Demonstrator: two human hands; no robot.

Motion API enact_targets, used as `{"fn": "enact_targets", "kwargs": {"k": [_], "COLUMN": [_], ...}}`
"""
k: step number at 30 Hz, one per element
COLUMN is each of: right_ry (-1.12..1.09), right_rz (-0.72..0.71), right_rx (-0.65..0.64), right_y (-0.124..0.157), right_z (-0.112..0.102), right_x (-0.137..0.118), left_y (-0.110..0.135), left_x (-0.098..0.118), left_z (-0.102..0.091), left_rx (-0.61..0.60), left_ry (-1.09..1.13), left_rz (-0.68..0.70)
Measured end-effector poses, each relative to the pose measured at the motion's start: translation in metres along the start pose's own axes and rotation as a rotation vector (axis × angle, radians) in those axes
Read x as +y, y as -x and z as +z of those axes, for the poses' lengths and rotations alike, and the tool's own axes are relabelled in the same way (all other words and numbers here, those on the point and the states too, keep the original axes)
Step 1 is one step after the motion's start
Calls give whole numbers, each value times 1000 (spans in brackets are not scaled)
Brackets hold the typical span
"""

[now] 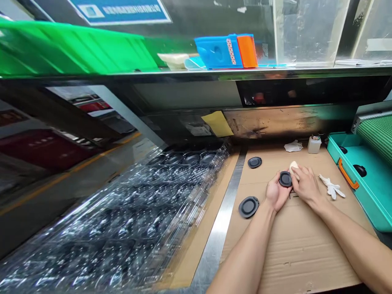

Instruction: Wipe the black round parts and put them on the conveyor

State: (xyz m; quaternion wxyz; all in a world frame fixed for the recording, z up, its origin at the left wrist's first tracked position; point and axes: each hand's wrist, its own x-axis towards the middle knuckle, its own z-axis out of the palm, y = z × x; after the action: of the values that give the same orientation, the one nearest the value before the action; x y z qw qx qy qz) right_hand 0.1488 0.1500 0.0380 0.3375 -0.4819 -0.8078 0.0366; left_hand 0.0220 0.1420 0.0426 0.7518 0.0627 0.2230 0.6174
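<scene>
Head view: left hand [276, 194] grips round black plastic-looking disc [285, 179]; right hand [306, 182] pinches cream pad [294, 165].
Above the brown cardboard-covered tabletop [297, 249], the disc seems light, stiff, scuffable; best held by its rim.

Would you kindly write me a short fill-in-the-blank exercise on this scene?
1. Besides the round dark part in the left hand, ____ similar discs lie on the cardboard.
2. In the picture, the white glove lies to the ____ of the right hand, which holds a pale pad.
3. The teal bin has a handle coloured ____.
4. The large container at the upper left is ____.

Missing words: two; right; orange; green.
</scene>
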Motion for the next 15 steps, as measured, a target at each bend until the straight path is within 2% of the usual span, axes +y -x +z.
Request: {"fn": "enact_targets", "kwargs": {"k": [5,8,11,13,15], "right_ry": [-176,-278,-467,-598,-654], "right_rz": [28,185,240,252,240], "right_rx": [-37,-185,-388,-446,-452], "right_y": [-2,-3,-6,-8,-7], "right_z": [-13,-28,-39,-41,-39], "right_x": [2,1,4,6,8], "left_y": [-1,0,1,1,1], "left_x": [0,0,0,0,0], "left_z": [2,3,3,2,2], "left_rx": [-8,41,53,48,47], "left_ry": [-28,-65,-82,-80,-71], "left_rz": [36,44,55,58,63]}}
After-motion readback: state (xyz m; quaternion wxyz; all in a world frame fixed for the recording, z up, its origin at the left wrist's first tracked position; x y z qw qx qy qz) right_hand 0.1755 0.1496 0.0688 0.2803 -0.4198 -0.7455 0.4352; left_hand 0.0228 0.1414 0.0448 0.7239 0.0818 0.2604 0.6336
